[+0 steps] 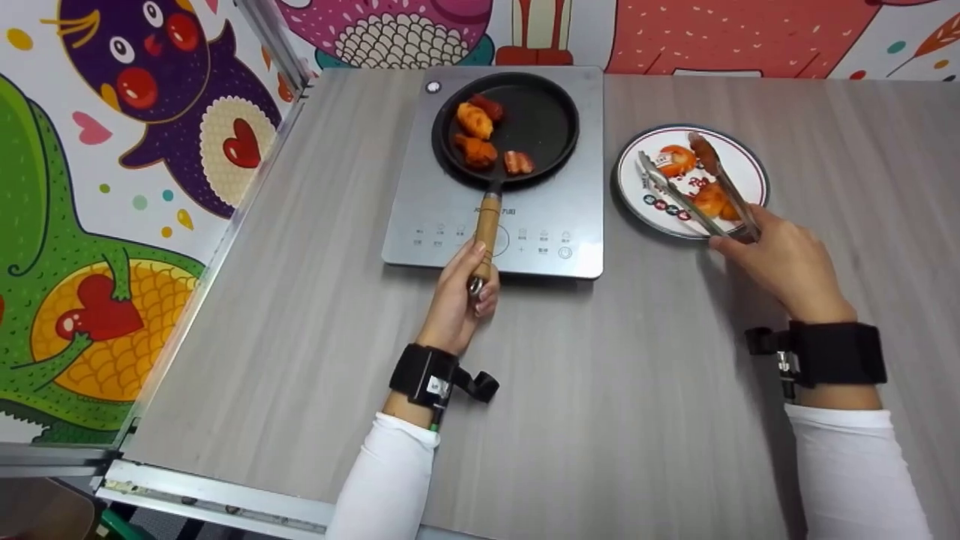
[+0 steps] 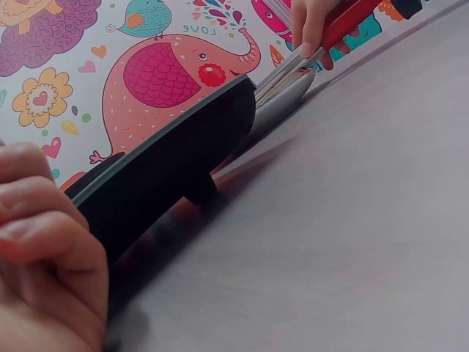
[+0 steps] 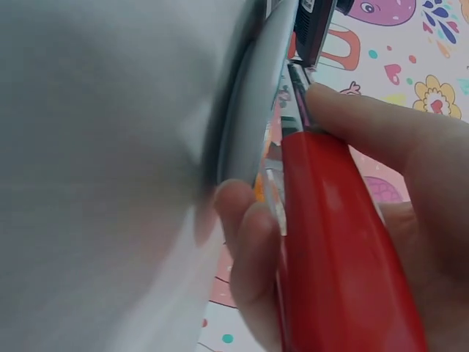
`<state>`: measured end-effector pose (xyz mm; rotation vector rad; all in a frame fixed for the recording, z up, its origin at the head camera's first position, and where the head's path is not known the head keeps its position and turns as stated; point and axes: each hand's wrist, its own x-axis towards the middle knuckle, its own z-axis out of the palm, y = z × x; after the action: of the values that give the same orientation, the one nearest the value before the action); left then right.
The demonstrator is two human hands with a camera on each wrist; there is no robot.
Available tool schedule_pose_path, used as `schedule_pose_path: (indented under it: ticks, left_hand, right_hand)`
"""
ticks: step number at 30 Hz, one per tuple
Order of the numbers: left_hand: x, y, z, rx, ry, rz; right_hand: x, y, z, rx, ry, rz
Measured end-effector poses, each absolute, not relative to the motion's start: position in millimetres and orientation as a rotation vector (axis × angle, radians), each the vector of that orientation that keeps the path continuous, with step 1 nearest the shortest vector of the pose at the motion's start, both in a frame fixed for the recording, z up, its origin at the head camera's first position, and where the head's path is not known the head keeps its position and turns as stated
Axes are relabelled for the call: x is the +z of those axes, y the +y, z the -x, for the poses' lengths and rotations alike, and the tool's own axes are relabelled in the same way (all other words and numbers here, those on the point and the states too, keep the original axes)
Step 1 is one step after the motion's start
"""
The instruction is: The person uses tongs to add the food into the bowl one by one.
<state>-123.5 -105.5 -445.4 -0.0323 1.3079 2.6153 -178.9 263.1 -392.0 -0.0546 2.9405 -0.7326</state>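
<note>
My left hand [image 1: 457, 292] grips the wooden handle [image 1: 487, 221] of a black frying pan [image 1: 536, 124]. Several pieces of food lie along the pan's left and near side, among them a yellow-orange piece [image 1: 475, 120] and a striped, bacon-like piece [image 1: 518, 162]. Over at the right, my right hand [image 1: 795, 262] holds metal tongs [image 1: 679, 195], whose red grip [image 3: 337, 235] fills much of the right wrist view. The tongs' arms are spread above a white plate [image 1: 637, 206]. Between and under them are an orange-red piece [image 1: 681, 160] and a golden-orange piece [image 1: 712, 201].
Under the pan is a silver induction cooktop [image 1: 420, 202] with printed controls. The grey wood-grain table [image 1: 600, 397] runs up to cartoon-printed walls [image 1: 712, 37] at the back and left. A metal frame edge [image 1: 217, 487] borders the table's near left.
</note>
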Motion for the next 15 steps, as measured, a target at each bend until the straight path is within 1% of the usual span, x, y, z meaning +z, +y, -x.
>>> schedule_pose_path:
  ticks: [15]
  left_hand:
    - [-445.3, -104.6, 123.4, 2.62, 1.288, 0.073]
  right_hand:
    - [-390.0, 260.6, 181.6, -0.729, 2.986, 0.119]
